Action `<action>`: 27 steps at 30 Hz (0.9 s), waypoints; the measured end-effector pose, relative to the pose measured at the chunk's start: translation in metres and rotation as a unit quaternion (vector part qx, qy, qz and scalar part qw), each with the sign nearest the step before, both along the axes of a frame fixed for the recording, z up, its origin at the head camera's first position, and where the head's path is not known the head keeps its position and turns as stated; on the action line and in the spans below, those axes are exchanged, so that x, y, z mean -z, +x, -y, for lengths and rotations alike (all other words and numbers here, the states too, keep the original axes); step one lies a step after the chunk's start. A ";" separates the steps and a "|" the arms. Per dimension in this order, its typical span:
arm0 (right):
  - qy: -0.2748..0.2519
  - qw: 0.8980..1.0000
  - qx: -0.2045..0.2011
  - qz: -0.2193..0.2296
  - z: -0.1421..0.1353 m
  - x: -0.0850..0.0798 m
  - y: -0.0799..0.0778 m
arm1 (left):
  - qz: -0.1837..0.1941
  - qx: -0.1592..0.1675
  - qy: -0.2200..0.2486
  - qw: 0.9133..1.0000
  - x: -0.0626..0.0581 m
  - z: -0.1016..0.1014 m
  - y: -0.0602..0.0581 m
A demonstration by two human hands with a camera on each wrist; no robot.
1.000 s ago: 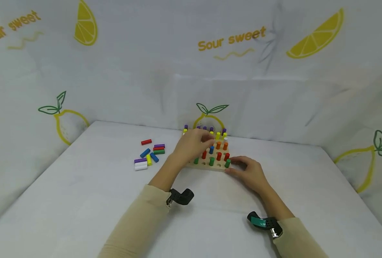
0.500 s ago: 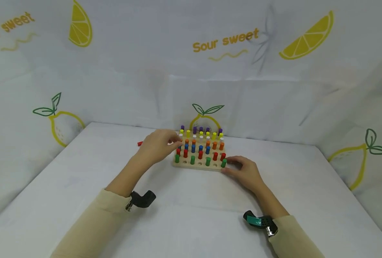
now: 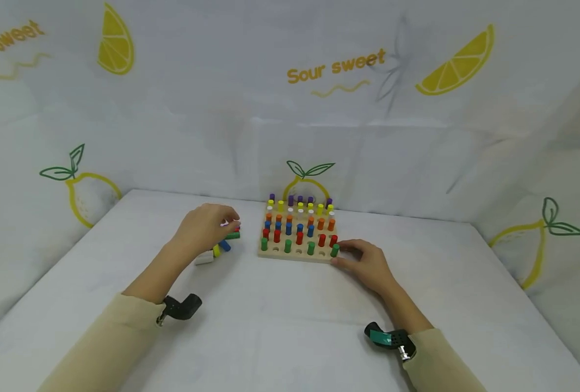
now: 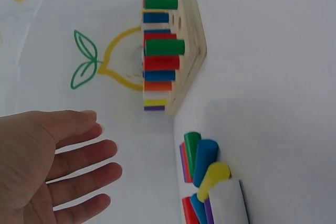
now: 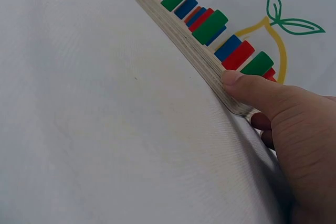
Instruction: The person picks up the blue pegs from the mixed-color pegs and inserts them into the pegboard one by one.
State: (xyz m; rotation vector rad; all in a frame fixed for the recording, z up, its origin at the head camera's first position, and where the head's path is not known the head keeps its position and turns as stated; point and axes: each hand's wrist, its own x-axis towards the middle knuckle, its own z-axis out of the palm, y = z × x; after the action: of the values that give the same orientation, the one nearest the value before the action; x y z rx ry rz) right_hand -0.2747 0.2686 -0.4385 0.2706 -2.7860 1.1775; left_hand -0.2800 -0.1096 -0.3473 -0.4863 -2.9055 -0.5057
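A wooden peg board [image 3: 294, 253] stands near the table's back, with rows of coloured pegs upright in it and a few bare holes in the front row. My right hand [image 3: 365, 265] holds its front right corner, thumb [image 5: 247, 88] pressed on the front edge of the peg board [image 5: 178, 32] and fingers bent round the side. My left hand [image 3: 204, 227] hovers over a heap of loose pegs [image 3: 221, 246] left of the board. In the left wrist view the left hand [image 4: 58, 166] is empty, fingers straight, apart from the loose pegs [image 4: 206, 179].
A white peg [image 3: 204, 259] lies at the near edge of the heap. The table [image 3: 290, 326] is covered in white cloth, with lemon-printed cloth walls close behind and at both sides. Small cameras sit on both wrists.
My left hand has drawn back from the board's top and moved left, and now hangs over the loose pegs. The right hand has stayed at the board's corner.
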 end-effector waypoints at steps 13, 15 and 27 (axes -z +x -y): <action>0.009 1.000 0.005 -0.004 0.002 -0.002 0.001 | 0.032 -0.016 0.018 0.999 0.011 0.045 -0.006; 0.008 1.000 0.006 0.000 0.002 -0.002 0.001 | 0.044 -0.022 0.026 0.998 0.014 0.048 -0.007; 0.015 1.000 0.012 0.000 0.002 -0.002 0.001 | 0.081 -0.046 0.053 0.994 0.034 0.051 -0.018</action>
State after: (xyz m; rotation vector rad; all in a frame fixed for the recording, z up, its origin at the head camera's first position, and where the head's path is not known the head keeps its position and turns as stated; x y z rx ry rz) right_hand -0.2734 0.2671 -0.4360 0.2399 -2.8019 1.1303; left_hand -0.2980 -0.1608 -0.3812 -0.3093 -3.0173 -0.7116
